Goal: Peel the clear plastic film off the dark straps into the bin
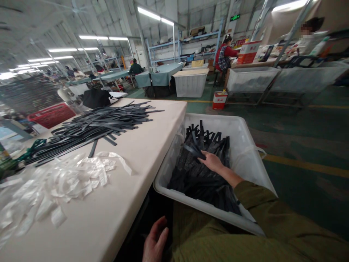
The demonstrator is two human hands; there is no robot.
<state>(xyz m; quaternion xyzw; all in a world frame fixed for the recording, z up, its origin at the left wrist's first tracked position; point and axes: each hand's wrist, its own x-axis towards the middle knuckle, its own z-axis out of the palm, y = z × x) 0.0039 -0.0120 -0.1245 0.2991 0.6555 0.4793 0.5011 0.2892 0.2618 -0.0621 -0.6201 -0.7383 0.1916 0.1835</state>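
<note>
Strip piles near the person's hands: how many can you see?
3: dark gray strips on the table, white strips nearer on it, and black strips in the bin, below the right hand. Others may be hidden.

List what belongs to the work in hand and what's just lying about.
In the work:
right hand, gripping dark strips
white bin with more dark strips
probably the strip pile on the table

Seemingly just lying about:
white strips
red basket
red-and-white tin on the floor

The bin (247,160) is of smooth plastic, slightly glossy. The white ribbons (73,178) look smooth and shiny. The dark strips (198,151) seem rather matt, the sleeve (259,203) is matt cloth, and the tabletop (109,218) looks smooth.
</note>
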